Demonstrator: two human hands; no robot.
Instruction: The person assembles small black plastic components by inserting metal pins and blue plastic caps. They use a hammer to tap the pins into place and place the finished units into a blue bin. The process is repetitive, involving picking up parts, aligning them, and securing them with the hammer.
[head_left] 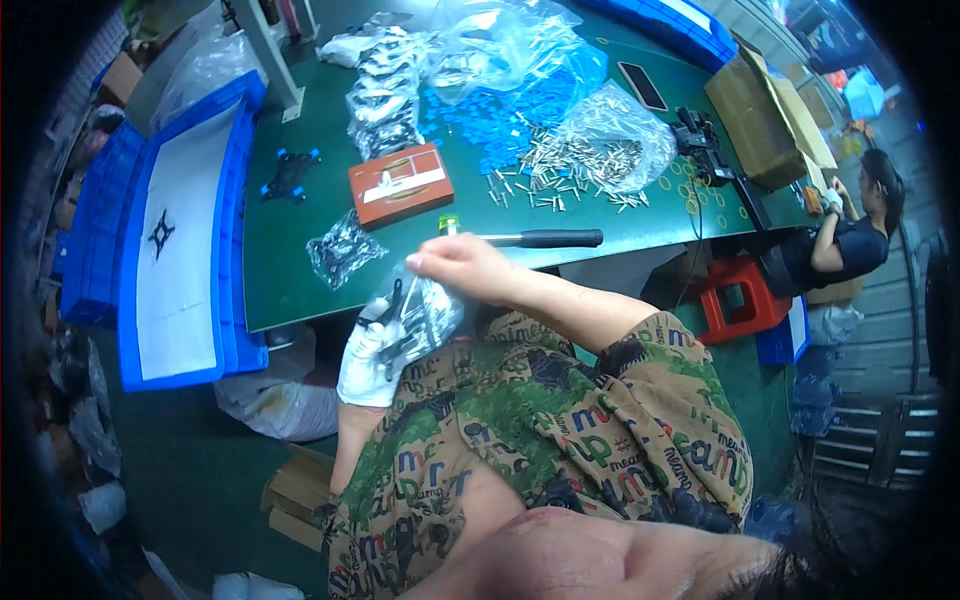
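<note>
In front of my chest, at the table's near edge, I hold a clear plastic bag (432, 318) with dark, slender parts inside. My left hand (368, 358), in a white glove, is closed on its lower left side; the bag partly hides the fingers. With bare fingers my right hand (468, 266) pinches the bag's upper edge. Just beyond that hand lies a hammer (560, 238) with a black handle and a green-tipped head. Another clear bag of black parts (343, 248) rests left of it, before an orange-brown box (402, 192).
A black four-armed part with blue tips (290, 174) lies on the green table (290, 290). Behind are bagged black parts (385, 95), small blue pieces (480, 125) and metal pins (570, 165). A blue tray (180, 310) stands left; a co-worker (850, 225) sits right.
</note>
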